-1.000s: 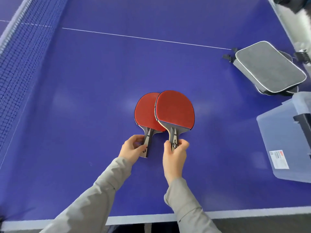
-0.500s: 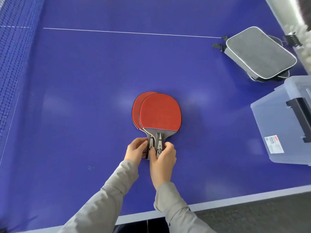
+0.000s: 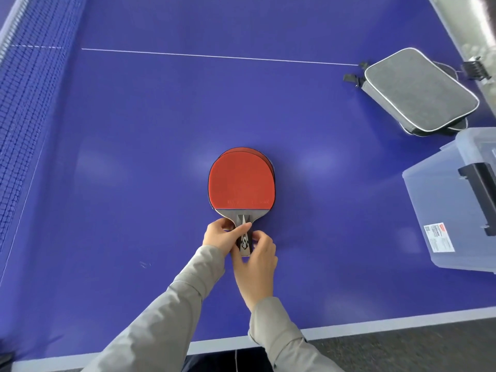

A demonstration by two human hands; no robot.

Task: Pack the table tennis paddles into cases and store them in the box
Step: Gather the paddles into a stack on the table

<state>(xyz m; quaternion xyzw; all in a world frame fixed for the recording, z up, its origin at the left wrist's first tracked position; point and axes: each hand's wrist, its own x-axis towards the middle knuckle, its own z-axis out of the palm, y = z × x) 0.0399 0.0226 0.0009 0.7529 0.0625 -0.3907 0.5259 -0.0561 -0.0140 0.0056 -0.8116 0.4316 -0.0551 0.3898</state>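
Red-rubbered paddles [image 3: 241, 181] stacked flat on blue table [image 3: 134, 157]. Left hand [image 3: 222, 234] and right hand [image 3: 257, 253] both pinch stacked handles. Grey case [image 3: 418, 89], clear box [image 3: 451, 205] at right.

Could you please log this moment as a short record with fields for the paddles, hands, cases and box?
paddles: two red paddles stacked almost flush on the blue table, handles toward the person
left hand: grips the stacked handles from the left
right hand: pinches the handles from the right
cases: grey cases closed, far right, stacked
box: clear box at right edge, nearer than cases
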